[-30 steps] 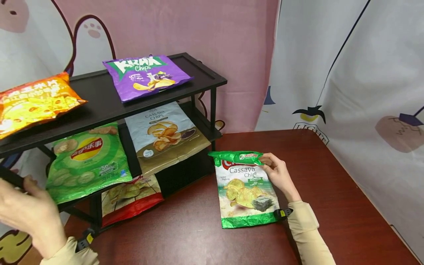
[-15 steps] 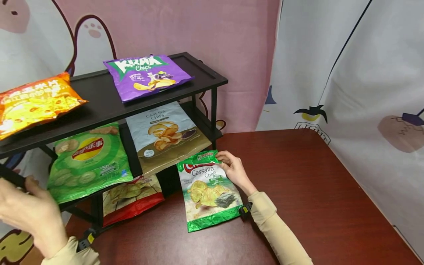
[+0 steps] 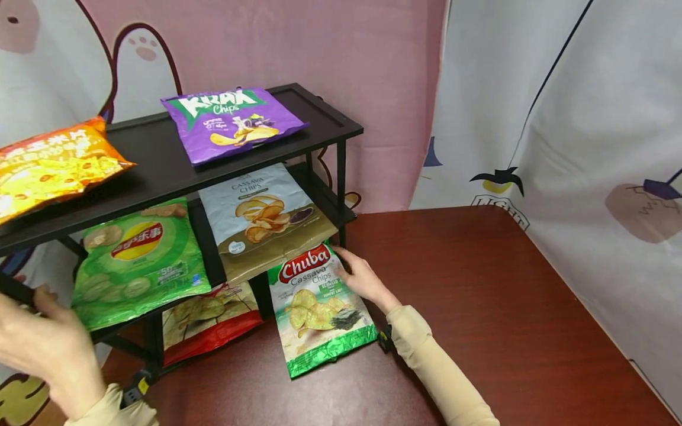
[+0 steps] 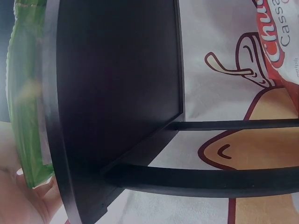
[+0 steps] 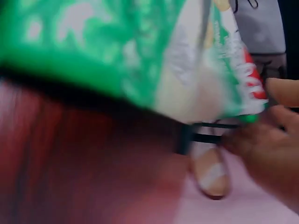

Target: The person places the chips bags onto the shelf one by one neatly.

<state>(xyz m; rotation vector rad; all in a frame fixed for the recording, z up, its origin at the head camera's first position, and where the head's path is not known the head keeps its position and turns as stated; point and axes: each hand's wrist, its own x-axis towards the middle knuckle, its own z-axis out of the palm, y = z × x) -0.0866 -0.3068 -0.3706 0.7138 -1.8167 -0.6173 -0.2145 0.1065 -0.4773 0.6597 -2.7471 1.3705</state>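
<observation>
My right hand (image 3: 364,281) pinches the upper right edge of a white and green bag of Chuba cassava chips (image 3: 319,313). The bag's top end is tucked under the overhanging bag on the middle shelf; its bottom end is over the table. In the right wrist view the chip bag (image 5: 182,65) is blurred, with the hand (image 5: 266,140) at its far end. At the far left, my left hand (image 3: 53,349) grips the left side of the black shelf rack (image 3: 154,171), beside a green chip bag (image 3: 141,266); its fingertips are partly hidden.
A purple Krax chip bag (image 3: 234,124) and an orange snack bag (image 3: 58,168) lie on the top shelf. A grey-gold cassava chip bag (image 3: 266,219) overhangs the middle shelf. Below it lies a red-bottomed chip bag (image 3: 213,319). The brown table (image 3: 479,307) extends right.
The right hand has carried the Chuba chip bag leftward to the rack's lower level. Its folded-over top has straightened, showing the logo. The left hand has stayed in place.
</observation>
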